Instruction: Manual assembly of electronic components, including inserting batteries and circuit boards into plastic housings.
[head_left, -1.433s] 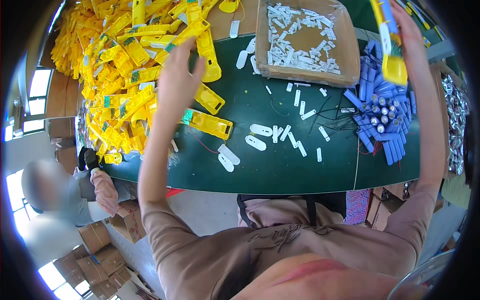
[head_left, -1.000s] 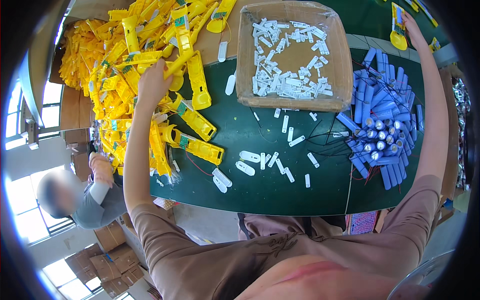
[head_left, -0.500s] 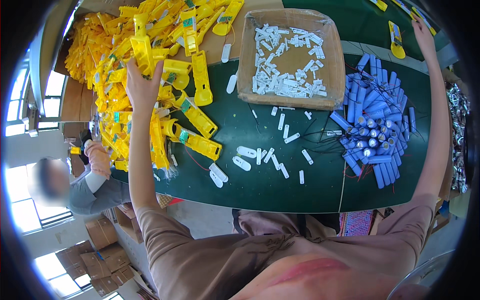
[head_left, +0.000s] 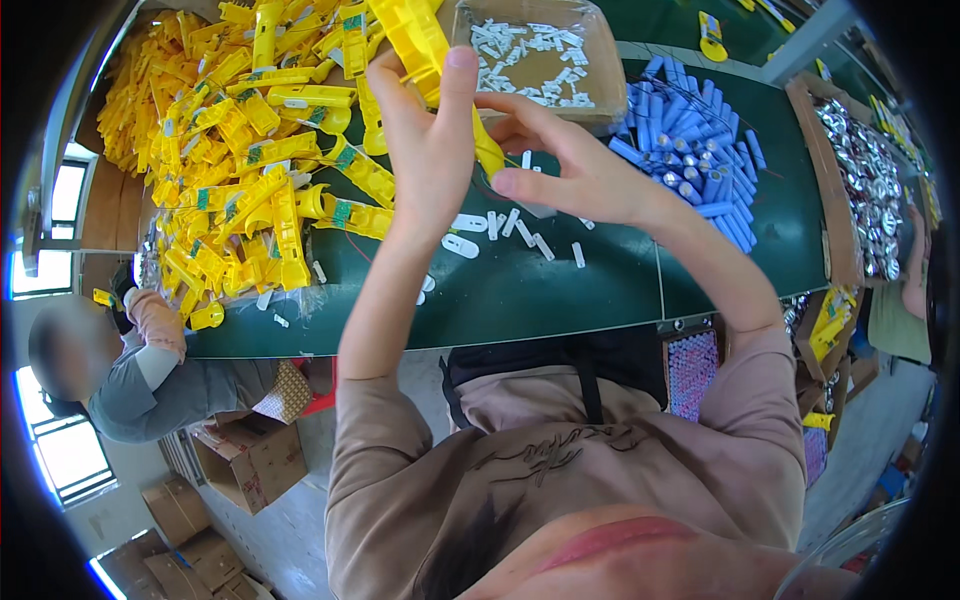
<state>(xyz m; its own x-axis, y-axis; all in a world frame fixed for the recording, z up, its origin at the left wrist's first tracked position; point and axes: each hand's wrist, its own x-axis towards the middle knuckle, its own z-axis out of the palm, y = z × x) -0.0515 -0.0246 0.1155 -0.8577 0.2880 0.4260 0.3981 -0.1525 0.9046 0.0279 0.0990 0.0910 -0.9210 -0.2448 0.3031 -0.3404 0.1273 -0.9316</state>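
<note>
My left hand [head_left: 430, 140] grips a long yellow plastic casing [head_left: 425, 45], raised above the green table [head_left: 560, 285]. My right hand [head_left: 575, 170] has come in close beside it, fingers curled around the casing's lower end near a thin red wire. A big heap of the same yellow casings [head_left: 250, 170] lies to the left. Small white plastic pieces [head_left: 500, 225] are scattered on the table under my hands.
A cardboard tray of white pieces [head_left: 590, 100] sits at the back. Blue cylindrical cells [head_left: 690, 150] are piled to the right, beside a tray of silver parts [head_left: 870, 190]. Another person [head_left: 110, 370] sits at the left, with cardboard boxes on the floor.
My left hand picked a yellow casing out of the heap and lifted it to the middle. My right hand came back from the far right to meet it.
</note>
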